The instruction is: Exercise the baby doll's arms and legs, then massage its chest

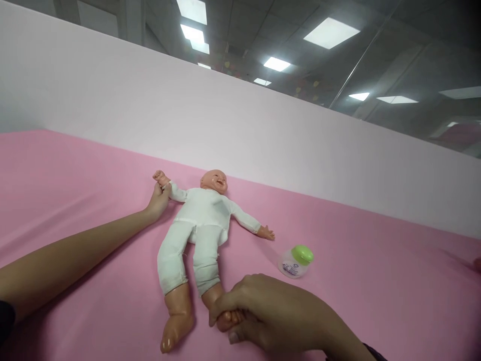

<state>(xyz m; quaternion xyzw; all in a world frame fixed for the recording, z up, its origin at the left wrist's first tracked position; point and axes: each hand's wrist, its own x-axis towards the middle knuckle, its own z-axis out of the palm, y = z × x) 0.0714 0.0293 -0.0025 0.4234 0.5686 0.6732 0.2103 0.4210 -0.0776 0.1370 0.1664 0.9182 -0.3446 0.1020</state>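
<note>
Baby doll [203, 220] on back, head away, feet near; left hand [160, 199] apparently clasping wrist [162, 188]; right hand [270, 313] clenched on foot [229, 318].

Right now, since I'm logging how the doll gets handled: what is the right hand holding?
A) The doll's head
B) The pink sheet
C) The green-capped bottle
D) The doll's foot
D: the right hand wraps around the baby doll's foot, while the green-capped bottle stands apart from it.

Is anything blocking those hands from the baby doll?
Nothing does: the left hand grips the baby doll by its wrist, and the right hand holds its foot. The green-capped bottle sits off to the side, apart from both.
</note>
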